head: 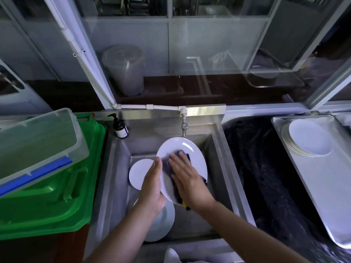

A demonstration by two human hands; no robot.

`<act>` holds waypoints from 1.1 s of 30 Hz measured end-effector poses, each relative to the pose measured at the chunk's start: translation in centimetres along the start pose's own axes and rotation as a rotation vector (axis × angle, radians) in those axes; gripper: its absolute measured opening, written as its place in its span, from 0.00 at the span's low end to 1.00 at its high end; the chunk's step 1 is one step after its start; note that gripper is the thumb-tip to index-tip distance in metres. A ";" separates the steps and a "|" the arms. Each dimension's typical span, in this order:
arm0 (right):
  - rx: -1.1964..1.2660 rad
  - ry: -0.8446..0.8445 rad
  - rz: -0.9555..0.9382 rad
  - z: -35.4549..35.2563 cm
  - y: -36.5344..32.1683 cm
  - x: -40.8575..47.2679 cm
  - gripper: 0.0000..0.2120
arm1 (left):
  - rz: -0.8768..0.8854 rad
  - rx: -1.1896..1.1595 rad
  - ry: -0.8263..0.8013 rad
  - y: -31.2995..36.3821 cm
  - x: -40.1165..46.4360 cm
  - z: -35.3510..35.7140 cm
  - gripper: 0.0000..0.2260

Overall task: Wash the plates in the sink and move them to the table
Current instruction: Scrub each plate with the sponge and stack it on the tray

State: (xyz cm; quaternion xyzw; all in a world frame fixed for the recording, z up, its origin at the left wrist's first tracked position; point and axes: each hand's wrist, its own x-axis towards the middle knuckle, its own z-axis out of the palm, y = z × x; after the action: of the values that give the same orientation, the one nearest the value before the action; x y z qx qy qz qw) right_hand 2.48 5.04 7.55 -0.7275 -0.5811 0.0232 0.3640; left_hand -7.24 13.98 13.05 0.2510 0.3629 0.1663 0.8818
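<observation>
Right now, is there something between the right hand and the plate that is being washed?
Yes. A dark cloth lies between the right hand and the face of the white plate; the flat fingers press it on. The left hand holds the plate's left rim directly, nothing between.

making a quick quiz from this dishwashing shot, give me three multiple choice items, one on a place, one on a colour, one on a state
1. Where is the stack of plates?
A. on the metal tray at right
B. on the green bin
C. under the tap

2. What colour is the bin left of the sink?
A. red
B. green
C. yellow

3. What is the right hand doing?
A. hanging idle
B. turning the tap
C. pressing a dark sponge on the held plate

Answers:
1 A, the stack sits on the tray.
2 B, its lid is bright green.
3 C, flat fingers cover the sponge while the left hand grips the rim.
</observation>
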 end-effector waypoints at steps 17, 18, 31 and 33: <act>0.000 -0.064 0.366 -1.8 2.5 0.3 0.26 | -0.006 0.129 0.058 -1.3 -1.7 0.2 0.27; -0.029 -0.068 0.417 -2.2 3.2 1.2 0.26 | -0.020 0.135 0.068 -1.6 -2.0 0.5 0.26; 0.046 -0.128 0.188 0.2 -4.3 -3.3 0.24 | -0.055 0.007 0.108 0.0 -2.0 0.3 0.26; 0.083 -0.143 0.143 -0.2 -4.3 -1.0 0.25 | -0.005 0.022 0.134 -0.1 -2.0 0.5 0.23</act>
State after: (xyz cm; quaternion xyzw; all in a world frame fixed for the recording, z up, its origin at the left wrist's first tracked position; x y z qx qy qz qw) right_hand -1.27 4.32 9.73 -0.7479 -0.5507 0.1252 0.3488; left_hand -8.20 12.81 14.40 0.2481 0.4236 0.1764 0.8532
